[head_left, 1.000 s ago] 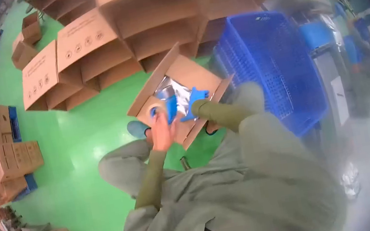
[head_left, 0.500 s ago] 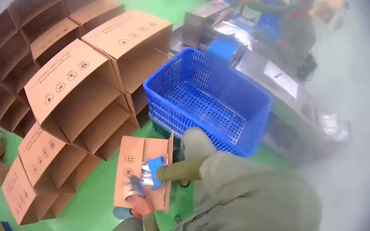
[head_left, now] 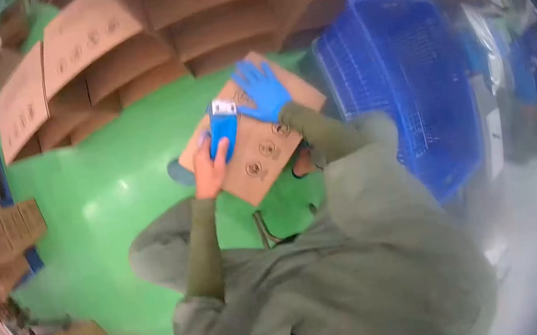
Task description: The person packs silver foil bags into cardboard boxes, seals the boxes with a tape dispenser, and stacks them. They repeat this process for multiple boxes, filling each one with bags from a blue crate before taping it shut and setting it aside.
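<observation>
Left hand point(head_left: 207, 172) clenched around blue tape dispenser point(head_left: 223, 131) atop closed cardboard box point(head_left: 260, 158); blue-gloved right hand point(head_left: 261, 90) spread flat on flaps, grasping nothing; blue crate point(head_left: 402, 74) just beside.

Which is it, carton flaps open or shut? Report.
Shut: the carton has its flaps flat under the gloved right hand; the left hand holds a blue tape dispenser on top.

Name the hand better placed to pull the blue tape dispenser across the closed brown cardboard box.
Left: the left hand grips the blue tape dispenser on the brown cardboard box; the blue-gloved right hand lies flat on its lid.
</observation>
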### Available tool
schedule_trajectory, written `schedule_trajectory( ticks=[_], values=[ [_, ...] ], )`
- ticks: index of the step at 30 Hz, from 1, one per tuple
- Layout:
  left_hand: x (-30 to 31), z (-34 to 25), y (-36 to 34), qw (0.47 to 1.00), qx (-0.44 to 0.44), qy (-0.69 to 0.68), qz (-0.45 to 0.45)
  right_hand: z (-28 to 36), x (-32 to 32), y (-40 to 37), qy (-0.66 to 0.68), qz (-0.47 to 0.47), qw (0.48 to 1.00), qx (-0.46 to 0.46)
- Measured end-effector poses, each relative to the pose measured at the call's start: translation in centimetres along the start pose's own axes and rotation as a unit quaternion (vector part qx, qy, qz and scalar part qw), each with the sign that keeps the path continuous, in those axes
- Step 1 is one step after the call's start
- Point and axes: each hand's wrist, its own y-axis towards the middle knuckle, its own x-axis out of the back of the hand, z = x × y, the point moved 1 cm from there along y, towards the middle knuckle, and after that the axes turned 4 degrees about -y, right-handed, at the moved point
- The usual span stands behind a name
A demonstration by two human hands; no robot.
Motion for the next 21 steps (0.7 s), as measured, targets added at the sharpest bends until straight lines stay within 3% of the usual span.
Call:
schedule_trajectory(
  ticks=[2,3,6,8,9,12,13,15,16,18,21],
  values=[
    [-1.3,-4.4,1.1,0.995,0.068,-0.04,0.056,-1.8,1.5,-1.9,0.034,0.04,0.998,-0.02],
    [0.4,-3.1,3.3,0.996,0.05,-0.046,0.049,-2.0,1.5,1.6,0.02,0.027,0.999,-0.011],
    [-1.0,1.5,-2.7,1.0,-0.014,-0.017,-0.016,-1.9,2.7,-0.5,-0.005,0.039,0.999,0.005],
    [0.8,2.2,-4.3,0.977,-0.119,0.178,0.002,0.1,3.4,1.3,-0.014,0.021,1.0,0.006],
    [2.7,1.3,-4.2,0.977,-0.12,0.176,0.002,1.9,3.4,2.0,-0.017,0.021,1.0,0.005],
    [0.8,2.0,-4.7,0.993,-0.079,0.078,-0.05,3.0,3.3,-2.9,0.245,-0.02,0.957,-0.153],
    [0.8,2.9,-4.5,0.992,-0.095,0.074,-0.033,4.7,4.2,-4.7,0.319,-0.016,0.922,-0.22],
    [0.0,3.8,-4.6,0.991,-0.108,0.072,-0.022,5.7,3.5,-8.9,0.577,0.143,0.742,-0.311],
    [0.1,3.8,-4.4,0.992,-0.105,0.072,-0.02,6.9,4.2,-9.6,0.576,0.144,0.743,-0.308],
    [0.5,3.4,-4.4,0.992,-0.1,0.072,-0.015,8.9,5.4,-10.4,0.784,0.096,0.49,-0.369],
    [1.1,2.8,-3.7,0.991,-0.118,0.053,0.019,8.9,5.3,-10.8,0.809,0.089,0.468,-0.344]
  ],
)
